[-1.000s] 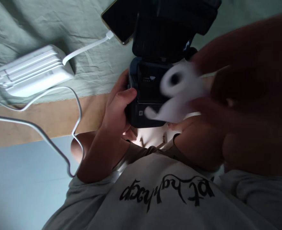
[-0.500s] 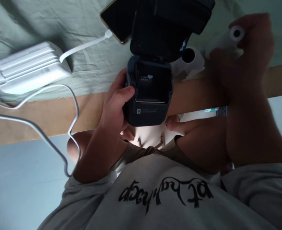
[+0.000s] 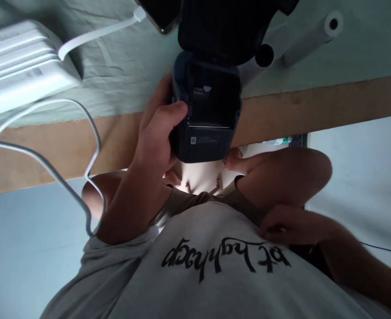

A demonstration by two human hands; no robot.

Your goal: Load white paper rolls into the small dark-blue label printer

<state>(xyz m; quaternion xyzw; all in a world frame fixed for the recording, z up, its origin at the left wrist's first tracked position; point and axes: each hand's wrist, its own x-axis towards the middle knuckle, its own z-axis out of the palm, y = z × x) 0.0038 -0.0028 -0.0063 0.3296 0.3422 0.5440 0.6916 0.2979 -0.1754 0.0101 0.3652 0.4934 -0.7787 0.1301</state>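
Your left hand (image 3: 155,141) clamped round the printer (image 3: 206,113), lid open above the grip, your right hand (image 3: 287,226) loose on your shirt (image 3: 215,283), paper rolls (image 3: 311,37) beyond.

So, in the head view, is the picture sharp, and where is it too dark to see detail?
Head view: mostly sharp, with no motion blur on the left hand gripping the dark printer. The printer's open lid and its inside are nearly black, so detail is lost there. The white power bank is bright but still readable. The right hand lies in soft shade on the shirt.
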